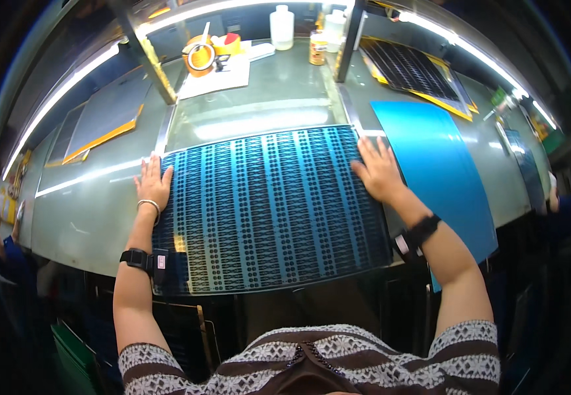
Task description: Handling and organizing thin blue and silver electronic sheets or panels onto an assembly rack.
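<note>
A large patterned sheet (265,210), dark film with rows of repeated shapes over blue, lies flat in front of me and reaches past the table's near edge. My left hand (154,181) rests at its far left corner, fingers stretched out and pointing away from me. At the far right corner, my right hand (379,168) lies with its fingers spread and the thumb over the sheet. Neither hand is closed round anything. Just right of my right hand is a plain bright blue sheet (437,164), its near end also overhanging the edge.
Grey sheets with yellow edging (107,122) lie at left. Dark patterned sheets (417,76) lie at far right. Tape rolls (200,58), a white bottle (283,27) and an orange-labelled jar (317,49) stand at the back. Posts (350,46) rise from the table. People work at both sides.
</note>
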